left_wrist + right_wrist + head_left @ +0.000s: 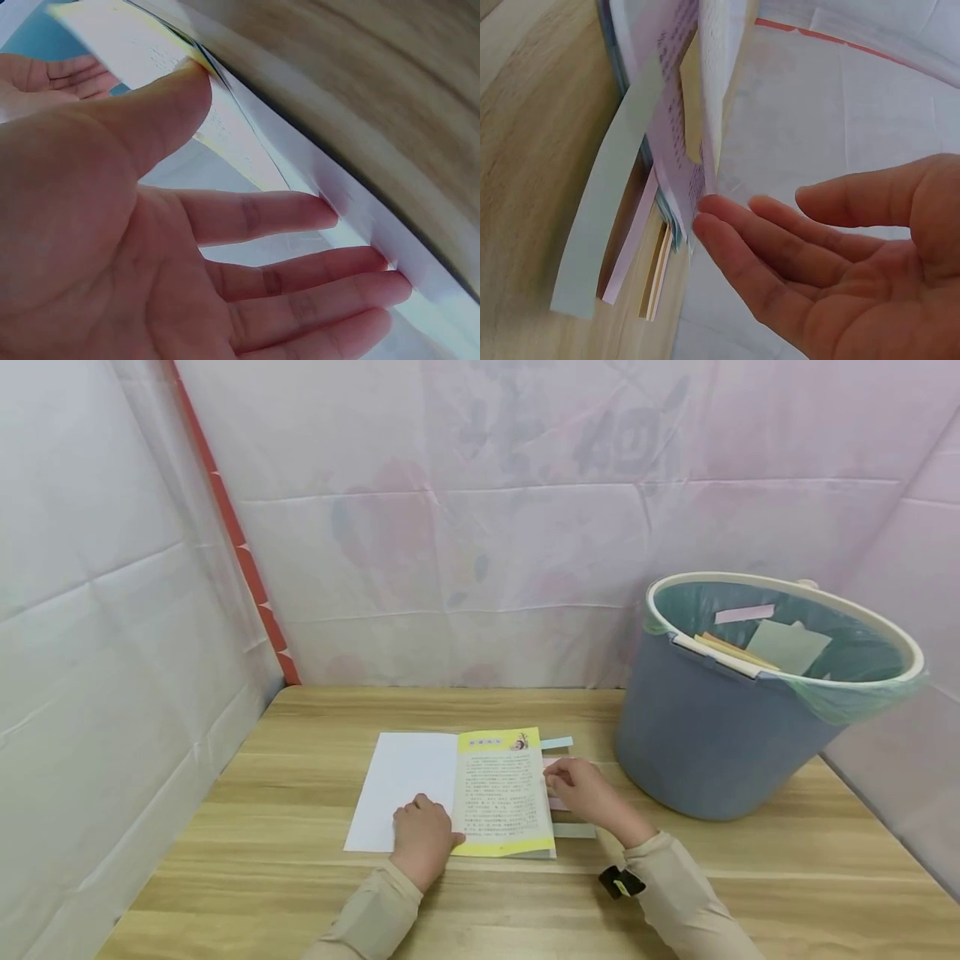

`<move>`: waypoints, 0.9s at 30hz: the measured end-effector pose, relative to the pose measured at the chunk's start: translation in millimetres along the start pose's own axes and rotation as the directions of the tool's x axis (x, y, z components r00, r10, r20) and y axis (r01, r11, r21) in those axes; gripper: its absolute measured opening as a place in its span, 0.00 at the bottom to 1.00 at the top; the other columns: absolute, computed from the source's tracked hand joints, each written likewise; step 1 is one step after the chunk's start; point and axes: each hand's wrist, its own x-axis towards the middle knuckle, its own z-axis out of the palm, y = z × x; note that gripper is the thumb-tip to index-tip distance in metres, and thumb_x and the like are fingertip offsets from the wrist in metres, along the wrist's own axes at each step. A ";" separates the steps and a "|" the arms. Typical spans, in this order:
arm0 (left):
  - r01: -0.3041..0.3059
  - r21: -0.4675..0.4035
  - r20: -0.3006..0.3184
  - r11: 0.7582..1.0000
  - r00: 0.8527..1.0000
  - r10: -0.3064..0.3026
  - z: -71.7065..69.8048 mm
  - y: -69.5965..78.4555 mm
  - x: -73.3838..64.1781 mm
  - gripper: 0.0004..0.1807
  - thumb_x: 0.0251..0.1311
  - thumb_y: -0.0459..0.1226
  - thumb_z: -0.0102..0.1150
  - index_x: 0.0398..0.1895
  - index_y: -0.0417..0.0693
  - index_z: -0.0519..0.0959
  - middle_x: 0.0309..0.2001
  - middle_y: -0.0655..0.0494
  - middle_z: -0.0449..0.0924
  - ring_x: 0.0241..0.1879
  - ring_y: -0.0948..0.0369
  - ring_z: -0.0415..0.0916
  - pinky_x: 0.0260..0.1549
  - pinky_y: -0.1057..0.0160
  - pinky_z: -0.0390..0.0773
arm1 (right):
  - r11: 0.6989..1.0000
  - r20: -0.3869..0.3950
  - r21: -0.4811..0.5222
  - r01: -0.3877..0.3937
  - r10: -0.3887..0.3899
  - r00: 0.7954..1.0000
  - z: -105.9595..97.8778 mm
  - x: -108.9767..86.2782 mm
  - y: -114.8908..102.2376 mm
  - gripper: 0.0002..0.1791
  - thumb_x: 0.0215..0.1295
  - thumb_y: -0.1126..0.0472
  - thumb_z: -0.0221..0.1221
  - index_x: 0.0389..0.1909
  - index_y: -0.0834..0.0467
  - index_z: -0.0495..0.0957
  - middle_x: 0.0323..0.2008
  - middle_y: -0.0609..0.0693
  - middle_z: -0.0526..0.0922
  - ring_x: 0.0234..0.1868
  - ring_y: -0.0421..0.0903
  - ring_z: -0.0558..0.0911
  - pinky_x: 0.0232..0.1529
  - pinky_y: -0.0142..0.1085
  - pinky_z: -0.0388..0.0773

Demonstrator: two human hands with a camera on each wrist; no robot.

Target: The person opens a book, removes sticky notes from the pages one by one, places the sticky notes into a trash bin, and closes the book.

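An open book [498, 793] lies on the wooden table, a blank white page on its left and a printed, yellow-bordered page on its right. My left hand [423, 839] presses on the white page with spread fingers, its thumb near the fold. At the right-hand edge, my right hand [588, 789] touches the pages with its fingertips; the thumb [847, 196] stands apart from them in the right wrist view. Paper strips stick out beyond that edge: a blue one [557, 743], a pink one [561, 805] and a pale green one [607, 202]. A yellow slip [692, 105] shows between the pages.
To the right stands a large blue-grey bucket [690, 735] with a green bag liner; pink, yellow and green papers [787, 646] lie in it. White sheeting [450, 568] encloses the table at the back and sides. Bare wooden tabletop [262, 827] shows left of the book.
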 end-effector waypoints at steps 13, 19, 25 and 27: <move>0.025 -0.136 -0.047 0.990 0.998 -0.032 1.8 -1.9 -1.3 0.38 0.50 0.57 0.67 0.45 0.28 0.75 0.38 0.36 0.72 0.38 0.45 0.74 0.40 0.51 0.77 | 0.952 0.116 0.301 -0.049 0.015 0.993 -10.7 -2.5 -2.2 0.13 0.69 0.67 0.53 0.46 0.73 0.79 0.38 0.60 0.83 0.39 0.51 0.82 0.43 0.42 0.81; 0.002 -0.106 -0.069 0.994 0.998 -0.009 -3.5 2.3 -2.3 0.44 0.51 0.57 0.65 0.58 0.29 0.71 0.51 0.28 0.73 0.53 0.35 0.72 0.48 0.49 0.77 | 0.951 0.177 0.293 -0.100 0.049 0.983 -13.4 -4.3 -5.8 0.13 0.69 0.64 0.54 0.45 0.71 0.80 0.32 0.54 0.82 0.35 0.49 0.80 0.41 0.40 0.81; -0.213 -0.124 -0.227 0.969 0.957 0.182 -29.1 18.7 -19.4 0.31 0.57 0.54 0.61 0.49 0.34 0.78 0.44 0.41 0.77 0.49 0.47 0.75 0.45 0.55 0.76 | 0.957 0.182 0.272 -0.097 0.048 0.982 -14.8 -7.6 -11.5 0.16 0.69 0.59 0.56 0.45 0.69 0.81 0.32 0.52 0.82 0.35 0.49 0.80 0.41 0.42 0.80; -0.314 -0.121 -0.308 0.942 0.914 0.266 -37.2 26.1 -29.7 0.24 0.58 0.53 0.61 0.40 0.39 0.80 0.34 0.50 0.75 0.40 0.54 0.74 0.37 0.61 0.74 | 0.961 0.172 0.266 -0.080 0.034 0.985 -15.3 -8.7 -13.2 0.17 0.69 0.58 0.56 0.45 0.69 0.80 0.33 0.52 0.82 0.36 0.50 0.80 0.41 0.44 0.80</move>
